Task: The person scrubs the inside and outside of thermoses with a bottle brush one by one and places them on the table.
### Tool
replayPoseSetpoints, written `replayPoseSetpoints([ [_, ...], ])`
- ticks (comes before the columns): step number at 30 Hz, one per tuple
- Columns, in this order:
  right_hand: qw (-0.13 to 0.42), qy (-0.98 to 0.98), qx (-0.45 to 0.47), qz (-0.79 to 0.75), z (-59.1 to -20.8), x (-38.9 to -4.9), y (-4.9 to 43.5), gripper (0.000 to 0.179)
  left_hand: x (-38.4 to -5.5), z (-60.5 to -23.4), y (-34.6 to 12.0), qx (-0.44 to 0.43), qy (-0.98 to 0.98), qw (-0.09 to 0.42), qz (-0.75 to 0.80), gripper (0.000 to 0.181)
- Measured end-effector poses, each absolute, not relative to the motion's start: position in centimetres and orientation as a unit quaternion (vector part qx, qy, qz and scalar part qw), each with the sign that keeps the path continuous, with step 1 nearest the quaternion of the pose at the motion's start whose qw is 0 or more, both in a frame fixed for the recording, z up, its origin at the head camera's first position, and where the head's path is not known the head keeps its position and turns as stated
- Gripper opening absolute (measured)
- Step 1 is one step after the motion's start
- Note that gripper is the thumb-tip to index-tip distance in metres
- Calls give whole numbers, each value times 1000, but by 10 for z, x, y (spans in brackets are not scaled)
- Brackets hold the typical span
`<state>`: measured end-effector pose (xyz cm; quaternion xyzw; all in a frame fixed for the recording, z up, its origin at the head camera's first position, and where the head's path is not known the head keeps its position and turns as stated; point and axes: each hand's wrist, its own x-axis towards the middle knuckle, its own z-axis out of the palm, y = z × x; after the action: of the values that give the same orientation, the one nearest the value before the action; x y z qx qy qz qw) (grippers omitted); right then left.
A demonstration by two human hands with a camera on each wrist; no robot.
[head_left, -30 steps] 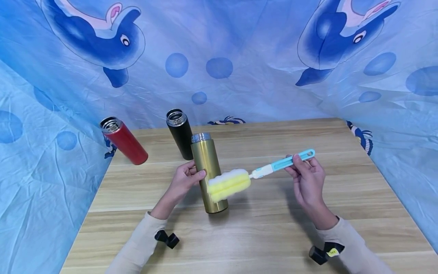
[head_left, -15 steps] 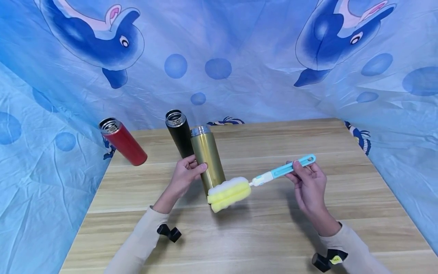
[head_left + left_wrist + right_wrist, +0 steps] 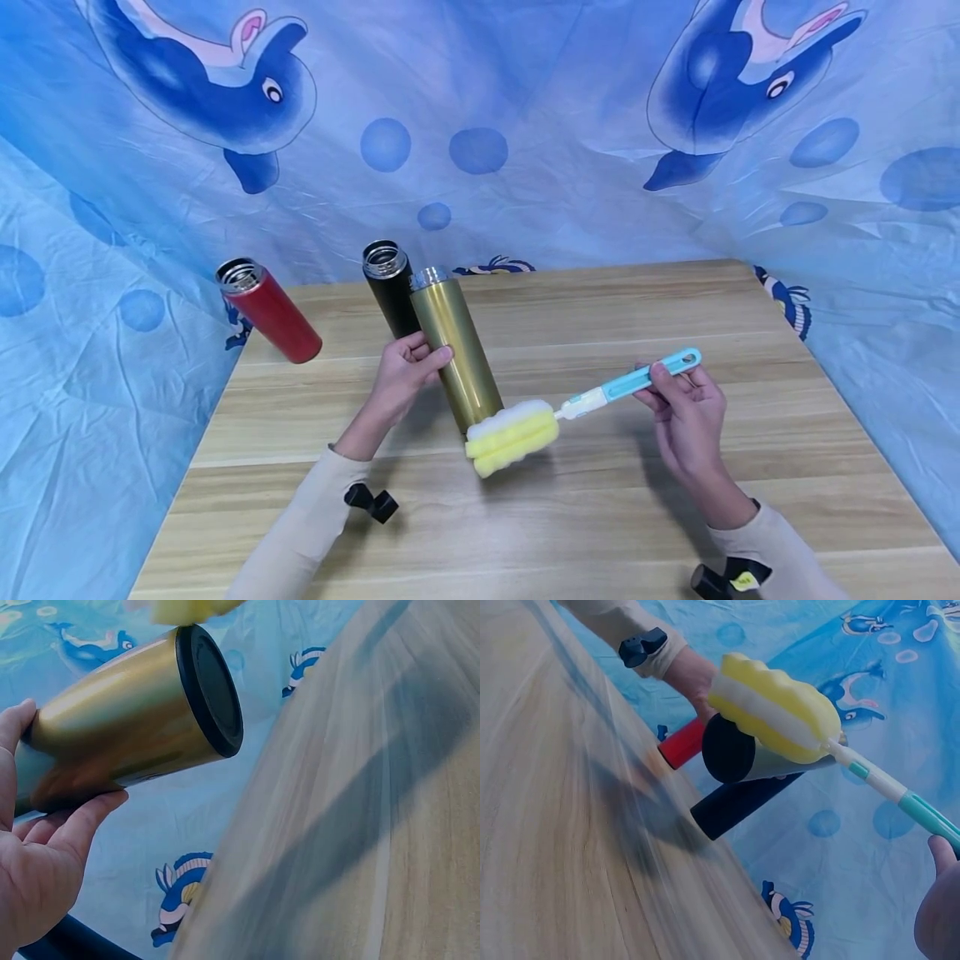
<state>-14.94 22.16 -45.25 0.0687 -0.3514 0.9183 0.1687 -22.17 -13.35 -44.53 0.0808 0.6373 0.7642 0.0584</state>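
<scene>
My left hand point(image 3: 405, 377) grips a gold thermos bottle point(image 3: 459, 354) round its middle. The bottle leans with its bare silver mouth toward the back left; its black base point(image 3: 214, 694) shows in the left wrist view, raised off the table. In my right hand point(image 3: 686, 417) is a bottle brush, pinched by its turquoise handle point(image 3: 637, 382) between thumb and fingers. The brush's yellow and white sponge head point(image 3: 513, 435) points left and overlaps the gold bottle's lower end in the head view. From the right wrist, the sponge point(image 3: 772, 705) appears in front of the bottle's side.
A black bottle point(image 3: 393, 287), lidless, stands behind the gold one and is partly covered by it. Farther left stands a lidless red bottle point(image 3: 273, 312) near the wooden table's point(image 3: 675, 308) back left edge. A blue dolphin-print sheet point(image 3: 555, 92) hangs behind.
The gold bottle has risen toward the back and tilted more, its mouth going left. My right hand has lowered the brush, so the sponge now sits near the bottle's base.
</scene>
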Motion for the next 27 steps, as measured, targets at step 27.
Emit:
replayPoseSetpoints([
  [27, 174, -379, 46, 908, -469, -148, 220, 9, -215, -439, -130, 96, 580, 59, 807, 50],
])
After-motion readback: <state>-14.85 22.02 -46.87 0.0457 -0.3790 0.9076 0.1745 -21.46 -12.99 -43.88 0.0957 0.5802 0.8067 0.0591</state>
